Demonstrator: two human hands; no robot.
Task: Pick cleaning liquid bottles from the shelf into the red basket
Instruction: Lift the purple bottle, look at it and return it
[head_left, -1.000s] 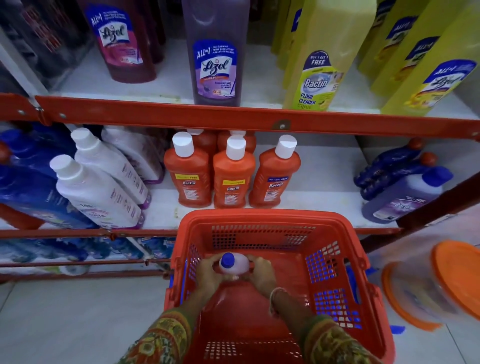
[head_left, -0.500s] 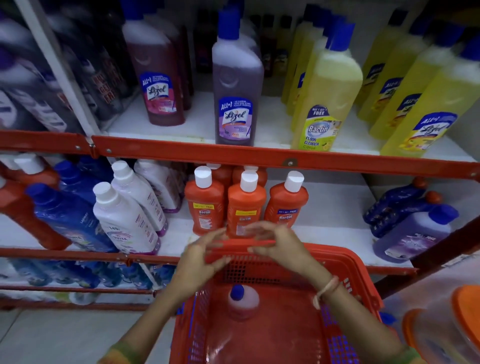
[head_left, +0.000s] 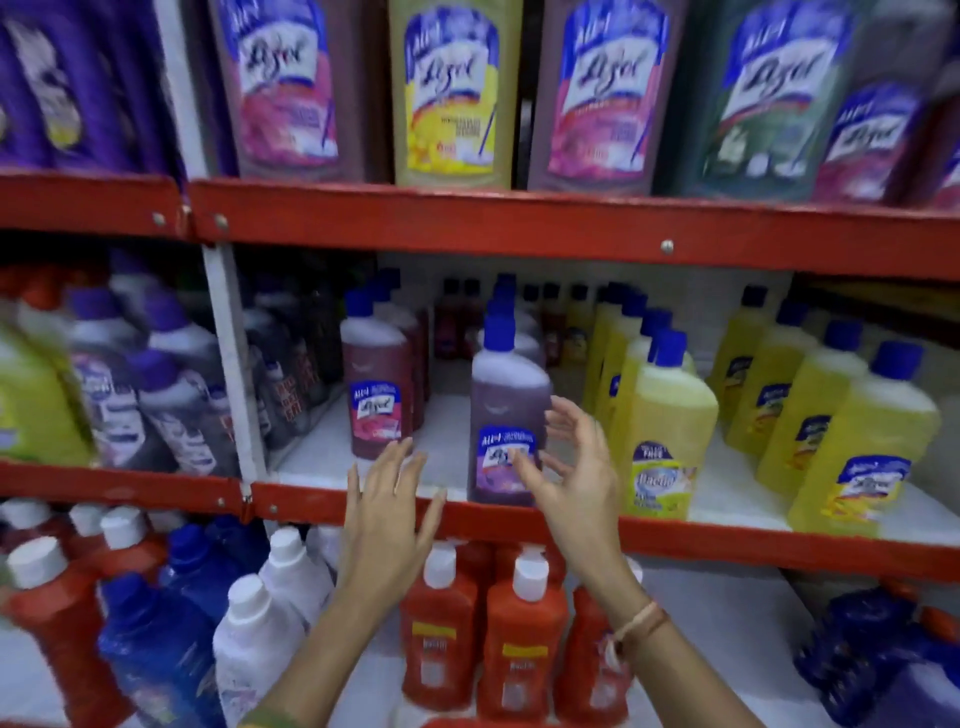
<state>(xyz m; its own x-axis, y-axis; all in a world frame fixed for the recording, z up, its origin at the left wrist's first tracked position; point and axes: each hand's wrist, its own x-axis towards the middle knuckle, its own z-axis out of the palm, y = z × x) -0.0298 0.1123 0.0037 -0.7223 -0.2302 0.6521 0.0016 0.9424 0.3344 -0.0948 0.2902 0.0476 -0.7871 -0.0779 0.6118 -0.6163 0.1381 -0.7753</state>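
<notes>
A purple cleaning liquid bottle (head_left: 506, 410) with a blue cap stands upright at the front of the middle shelf (head_left: 519, 519). My left hand (head_left: 387, 514) is raised just left of it, fingers spread, holding nothing. My right hand (head_left: 571, 473) is beside the bottle's right side, fingers apart, close to its label but not gripping it. A dark red bottle (head_left: 375, 384) stands to the left on the same shelf. Only a thin red sliver of the red basket (head_left: 467, 723) shows at the bottom edge.
Yellow bottles (head_left: 667, 441) crowd the shelf right of the purple one. Orange bottles with white caps (head_left: 519, 639) stand on the lower shelf under my arms, with white and blue bottles (head_left: 171, 644) to the left. Large refill bottles (head_left: 452, 88) fill the top shelf.
My hands let go of the bottle set down in the basket and rose to the middle shelf. The view tilted up, so the basket has nearly left the frame.
</notes>
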